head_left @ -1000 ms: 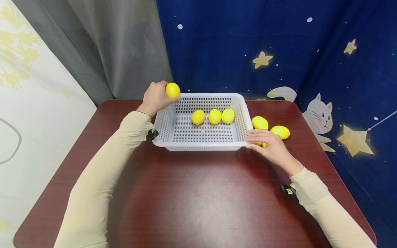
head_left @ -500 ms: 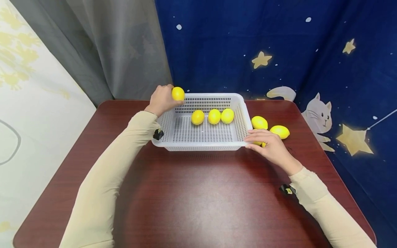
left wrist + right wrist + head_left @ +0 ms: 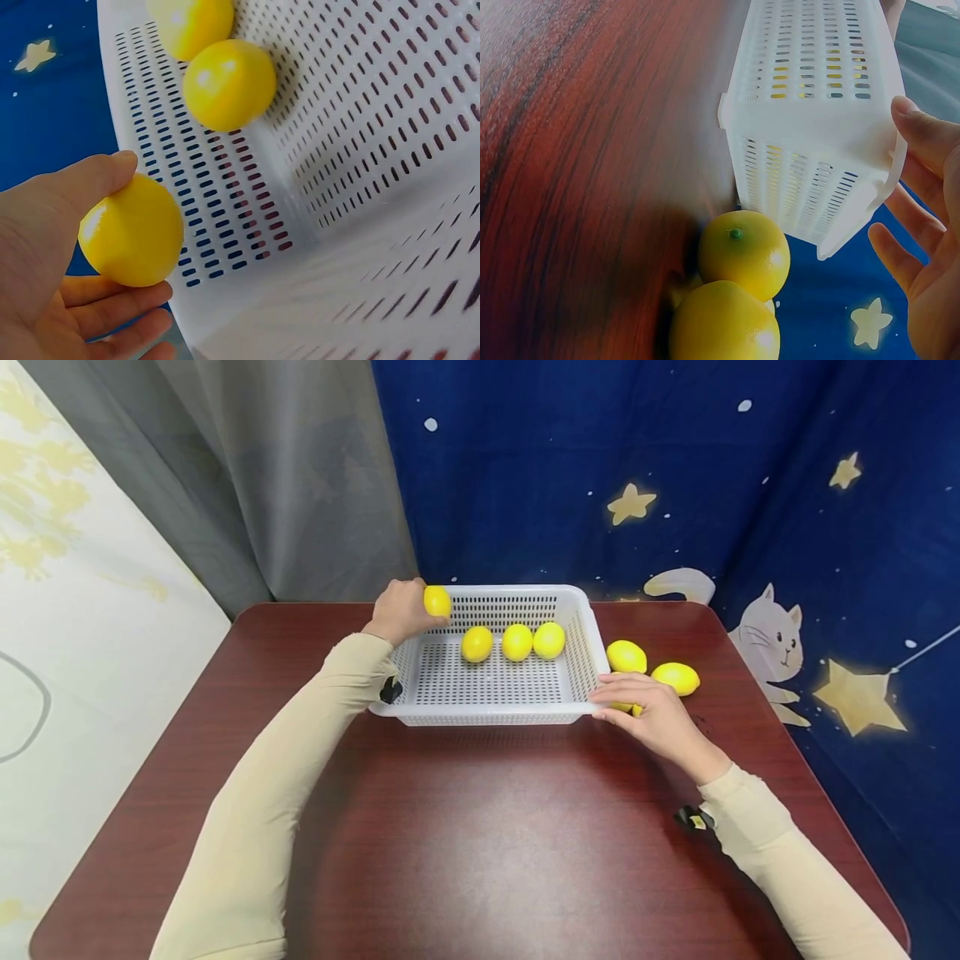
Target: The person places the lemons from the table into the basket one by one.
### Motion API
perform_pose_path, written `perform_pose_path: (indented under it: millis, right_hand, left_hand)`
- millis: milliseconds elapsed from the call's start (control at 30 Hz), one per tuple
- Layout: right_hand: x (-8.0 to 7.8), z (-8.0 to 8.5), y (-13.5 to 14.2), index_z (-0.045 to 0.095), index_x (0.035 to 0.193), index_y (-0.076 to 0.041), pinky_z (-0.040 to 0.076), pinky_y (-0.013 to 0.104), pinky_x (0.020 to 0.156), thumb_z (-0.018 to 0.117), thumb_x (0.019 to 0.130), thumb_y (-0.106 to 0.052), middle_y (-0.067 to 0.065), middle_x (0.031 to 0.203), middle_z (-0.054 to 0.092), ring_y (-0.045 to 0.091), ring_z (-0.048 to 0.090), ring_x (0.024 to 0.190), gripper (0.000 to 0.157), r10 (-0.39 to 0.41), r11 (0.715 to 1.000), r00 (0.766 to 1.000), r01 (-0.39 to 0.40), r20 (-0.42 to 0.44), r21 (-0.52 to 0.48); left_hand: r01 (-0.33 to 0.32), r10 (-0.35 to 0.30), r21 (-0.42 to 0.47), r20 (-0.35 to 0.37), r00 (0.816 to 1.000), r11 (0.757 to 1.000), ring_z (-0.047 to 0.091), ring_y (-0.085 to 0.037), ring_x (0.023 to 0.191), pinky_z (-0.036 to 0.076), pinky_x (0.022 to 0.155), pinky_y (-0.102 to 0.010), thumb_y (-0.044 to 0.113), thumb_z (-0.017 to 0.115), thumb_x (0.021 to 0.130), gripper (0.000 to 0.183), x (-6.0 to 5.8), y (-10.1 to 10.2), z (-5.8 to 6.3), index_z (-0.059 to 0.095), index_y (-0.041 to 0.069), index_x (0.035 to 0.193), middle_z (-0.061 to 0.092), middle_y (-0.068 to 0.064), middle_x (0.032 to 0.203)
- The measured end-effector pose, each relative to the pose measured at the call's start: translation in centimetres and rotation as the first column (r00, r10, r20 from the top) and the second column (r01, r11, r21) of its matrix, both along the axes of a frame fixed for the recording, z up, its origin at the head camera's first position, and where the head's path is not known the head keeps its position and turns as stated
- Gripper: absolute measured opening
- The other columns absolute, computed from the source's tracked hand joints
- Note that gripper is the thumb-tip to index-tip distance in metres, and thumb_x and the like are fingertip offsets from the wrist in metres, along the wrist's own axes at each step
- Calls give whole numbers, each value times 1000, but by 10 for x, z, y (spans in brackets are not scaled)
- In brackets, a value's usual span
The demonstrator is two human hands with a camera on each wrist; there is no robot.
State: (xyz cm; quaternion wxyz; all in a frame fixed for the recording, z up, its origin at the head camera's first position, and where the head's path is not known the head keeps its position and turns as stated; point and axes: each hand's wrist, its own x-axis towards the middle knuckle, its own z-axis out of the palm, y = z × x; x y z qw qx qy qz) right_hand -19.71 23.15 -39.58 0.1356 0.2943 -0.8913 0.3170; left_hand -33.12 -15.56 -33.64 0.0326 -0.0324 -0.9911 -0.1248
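My left hand [image 3: 400, 612] pinches a yellow lemon [image 3: 437, 602] between thumb and fingers at the back left corner of a white slotted plastic basket [image 3: 487, 710]. In the left wrist view the held lemon [image 3: 133, 231] overlaps the basket's slotted back wall. Inside the basket three more lemons [image 3: 517, 642] lie in a row toward the back. At the front right corner my right hand [image 3: 660, 714] holds the rim, thumb on the front side and fingers over the right edge, as the right wrist view shows of the thumb [image 3: 922, 127].
Several lemons [image 3: 677, 678] lie on the dark red wooden table [image 3: 480, 827] right of the basket, some partly hidden behind my right hand. A blue curtain [image 3: 525, 468] and a grey curtain [image 3: 300, 485] hang close behind the table's far edge.
My left hand has moved right and down with the lemon, from above the basket's back left corner to the level of its back rim. My right hand stays on the basket.
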Motion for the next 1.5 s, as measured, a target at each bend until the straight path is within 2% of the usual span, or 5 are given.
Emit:
perform_pose_path:
  millis: [433,600,1033,1267,1500]
  right_hand:
    - [-1,-1,1,78,108,-18,31,6,106,86,75,-20,3,114,76,21,65,120,34,3,1000,1000,-4,-8,-4]
    - [-1,-1,1,79,107,-17,30,5,106,86,74,-18,3,113,76,22,65,119,34,11,1000,1000,-11,-20,-12]
    - [-1,-3,1,79,106,-17,31,5,106,87,72,-14,2,112,76,23,65,118,34,13,1000,999,-13,-30,-16]
    - [-1,-3,2,79,106,-17,31,5,106,87,72,-13,2,112,76,23,65,118,35,14,1000,999,-14,-33,-20]
    - [-1,-3,2,79,106,-19,31,4,106,87,73,-17,2,112,76,22,65,118,34,22,999,999,-23,-35,-28]
  left_hand:
    - [31,-25,-87,68,997,996,55,-25,87,47,78,-37,48,76,79,57,-3,9,-9,61,3,111,65,-12,97]
    - [29,-20,-88,95,995,996,56,-26,90,49,83,-39,48,77,78,60,-7,13,-12,60,3,114,65,-12,101]
    - [30,-20,-81,120,993,996,53,-23,83,47,77,-35,48,79,77,56,-15,19,-25,61,4,105,62,-9,91]
    - [54,-40,-126,113,993,991,56,-24,86,50,80,-37,48,80,76,59,-12,20,-27,63,1,108,66,-12,97]
    - [52,-36,-110,140,990,993,54,-24,85,48,79,-38,45,81,75,55,-11,19,-34,63,4,106,65,-10,93]
